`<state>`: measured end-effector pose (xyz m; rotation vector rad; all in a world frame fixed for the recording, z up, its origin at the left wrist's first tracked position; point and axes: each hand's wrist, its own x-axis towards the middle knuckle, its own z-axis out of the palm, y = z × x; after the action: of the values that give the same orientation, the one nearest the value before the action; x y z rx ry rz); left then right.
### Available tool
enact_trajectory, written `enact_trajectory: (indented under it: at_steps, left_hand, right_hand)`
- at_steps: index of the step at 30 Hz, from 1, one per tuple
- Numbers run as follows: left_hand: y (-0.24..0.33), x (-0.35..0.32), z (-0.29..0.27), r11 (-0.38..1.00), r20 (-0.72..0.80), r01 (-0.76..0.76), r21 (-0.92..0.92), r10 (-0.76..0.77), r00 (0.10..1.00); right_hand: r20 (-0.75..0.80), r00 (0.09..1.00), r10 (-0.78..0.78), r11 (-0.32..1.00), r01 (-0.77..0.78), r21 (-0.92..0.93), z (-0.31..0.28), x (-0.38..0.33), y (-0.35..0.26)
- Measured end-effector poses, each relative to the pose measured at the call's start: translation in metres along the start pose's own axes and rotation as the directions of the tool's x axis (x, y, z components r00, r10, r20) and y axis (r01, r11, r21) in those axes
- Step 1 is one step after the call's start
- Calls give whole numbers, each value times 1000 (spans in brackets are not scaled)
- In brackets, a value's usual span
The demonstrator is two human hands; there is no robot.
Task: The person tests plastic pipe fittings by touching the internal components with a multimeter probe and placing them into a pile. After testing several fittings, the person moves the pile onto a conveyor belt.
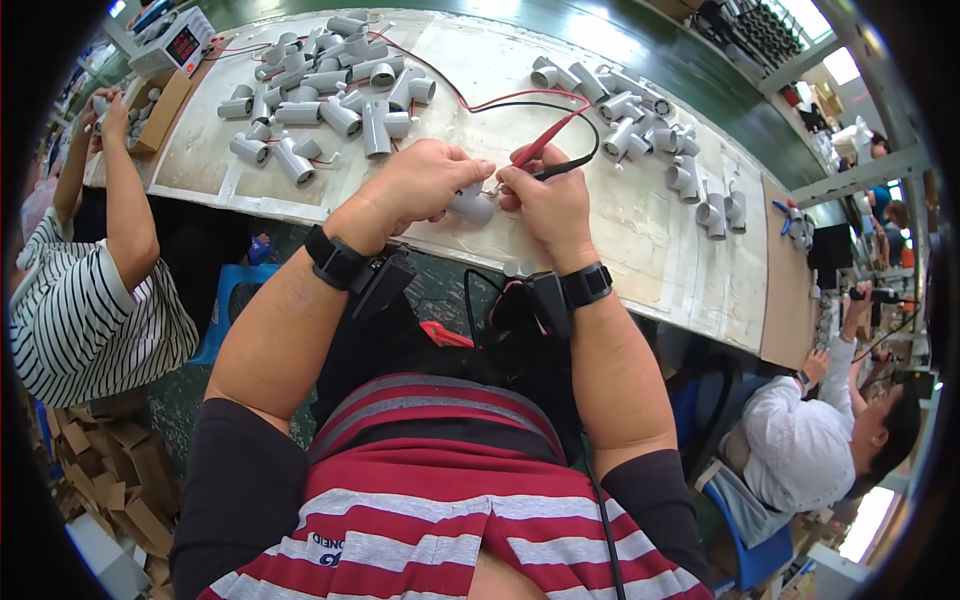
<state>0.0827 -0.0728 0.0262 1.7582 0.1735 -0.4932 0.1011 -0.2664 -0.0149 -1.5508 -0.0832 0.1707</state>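
Note:
My left hand [425, 185] is closed around a light grey plastic cylindrical part [472, 208] near the front edge of the white worktable [645, 265]. Close beside it, my right hand [550, 210] pinches two test probes together, a red probe [543, 138] and a black probe [568, 166]. Their tips point at the end of the grey part, where fine wires seem to show; whether they touch is too small to tell. Red and black leads [470, 105] run from the probes back across the table.
Many grey T-shaped parts [325, 85] are heaped at the far left, with another group [640, 120] at the right. A white instrument box [175, 50] and a cardboard box [178, 108] stand at the left end. Blue-handled pliers [783, 210] lie right. Co-workers sit on both sides.

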Motion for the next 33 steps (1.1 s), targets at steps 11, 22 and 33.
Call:
enact_trajectory:
  at_steps: [11, 22, 33]
  left_hand:
    - [-58, -7, -4, 910, -219, -356, 211, 399, 890]
    - [-70, 10, 18, 746, -210, -625, -230, 589, 780]
    - [-77, 10, 15, 744, -190, -619, -251, 589, 786]
  right_hand:
    - [-110, 928, -356, 897, 306, -320, 12, 13, 37]
    - [-125, 964, -237, 954, 206, -218, 2, 1, 14]
    - [-121, 961, -250, 947, 216, -240, 3, 2, 14]
